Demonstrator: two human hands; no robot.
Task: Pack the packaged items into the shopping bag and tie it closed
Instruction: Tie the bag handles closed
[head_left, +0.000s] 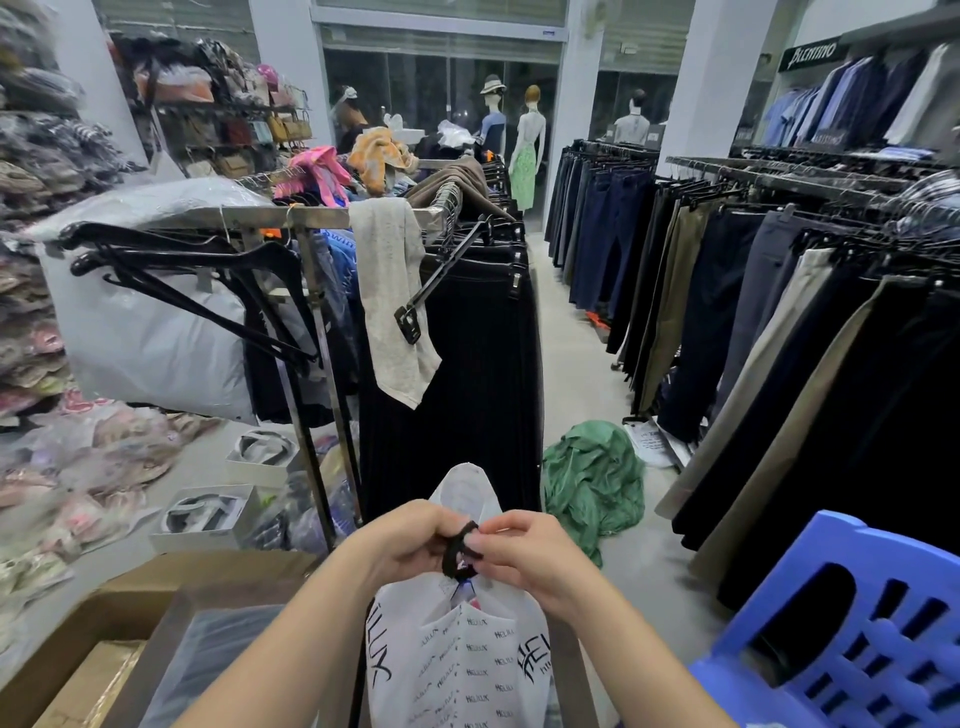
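Observation:
A white plastic shopping bag printed with black lettering hangs low in the middle, its neck gathered and its top flap sticking up behind my hands. A black elastic band is looped around the gathered neck. My left hand grips the neck and the band from the left. My right hand pinches the band from the right with thumb and fingers. A glimpse of a packaged item shows through the bag's opening just under the band.
A metal clothes rack with black garments and hangers stands straight ahead. Trouser racks line the right. A blue plastic stool is at lower right, cardboard boxes at lower left, a green garment on the floor.

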